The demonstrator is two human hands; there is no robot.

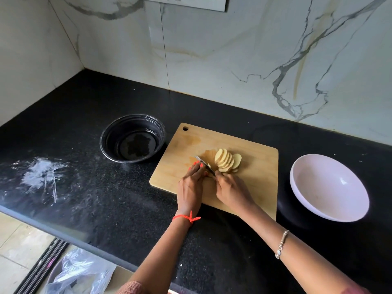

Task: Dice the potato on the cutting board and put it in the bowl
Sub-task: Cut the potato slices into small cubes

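A wooden cutting board [250, 187] lies on the black counter. A fanned row of pale potato slices [227, 160] sits near its middle. My right hand [232, 190] grips the handle of a knife [205, 165], whose blade points up and left just beside the slices. My left hand [191, 183] is on the board left of the blade, fingertips and thumb holding a small potato end [209, 165] that is mostly hidden under them. A white bowl [314, 209] stands empty right of the board.
A black bowl [110, 149] holding a little liquid stands left of the board. A white powdery smear [42, 177] marks the counter at left. Marble walls close the back and left. A plastic bag [80, 274] lies below the counter's front edge.
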